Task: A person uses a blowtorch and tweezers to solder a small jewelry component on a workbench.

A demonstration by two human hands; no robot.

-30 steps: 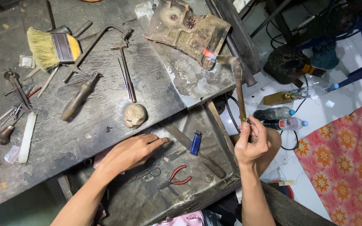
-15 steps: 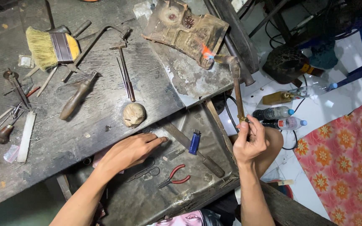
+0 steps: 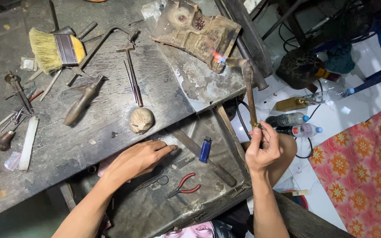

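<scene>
My right hand grips the lower end of a long brass torch held upright beside the bench. Its bent tip carries a small lit flame that touches the near edge of a scorched brown block with small dark metal pieces on top. My left hand lies flat, palm down, on the dark metal tray below the bench edge, fingers spread and pointing right. A blue lighter lies just right of its fingertips. Red-handled pliers and small scissors lie close to it.
On the dark worn bench lie a yellow-bristled brush, a frame saw, a wooden-handled tool, a round tan lump and several small tools at the left. Plastic bottles and a floral cloth lie on the white floor.
The view has shifted slightly. The torch flame stays at the block's edge. Neither hand has visibly changed its hold or place.
</scene>
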